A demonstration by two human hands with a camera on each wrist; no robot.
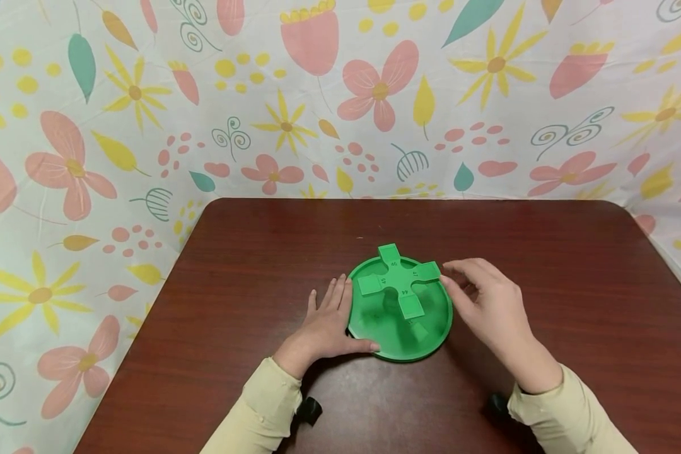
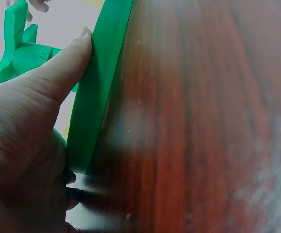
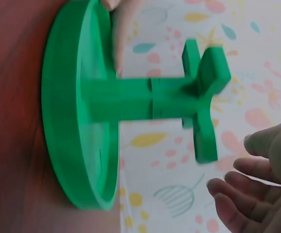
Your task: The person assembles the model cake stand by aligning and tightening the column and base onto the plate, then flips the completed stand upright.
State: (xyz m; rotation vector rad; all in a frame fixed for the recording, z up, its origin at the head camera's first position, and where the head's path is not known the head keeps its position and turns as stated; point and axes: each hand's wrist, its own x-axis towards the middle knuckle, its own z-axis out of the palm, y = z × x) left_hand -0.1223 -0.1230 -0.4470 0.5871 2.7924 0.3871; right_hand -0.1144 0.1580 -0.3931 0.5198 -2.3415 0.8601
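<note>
A green round stand [image 1: 369, 315] with a raised rim sits on the table. From its middle rises a post [image 3: 126, 99], topped by a four-armed cross [image 1: 398, 276] with small numbers on its arms. My left hand [image 1: 331, 325] holds the rim at the left and front, the thumb [image 2: 67, 63] laid over the edge and the fingers along the outer side. Beside the cross's right arm is my right hand [image 1: 490, 302], its fingers loosely bent. In the right wrist view a gap shows between those fingertips and the cross, and nothing is held.
The dark red-brown wooden table [image 1: 250, 284] extends around the stand on all sides. Behind it hangs a white cloth [image 1: 318, 151] with flowers and leaves. A black strap piece [image 1: 309, 411] shows under the left wrist, and a dark piece [image 1: 496, 407] by the right cuff.
</note>
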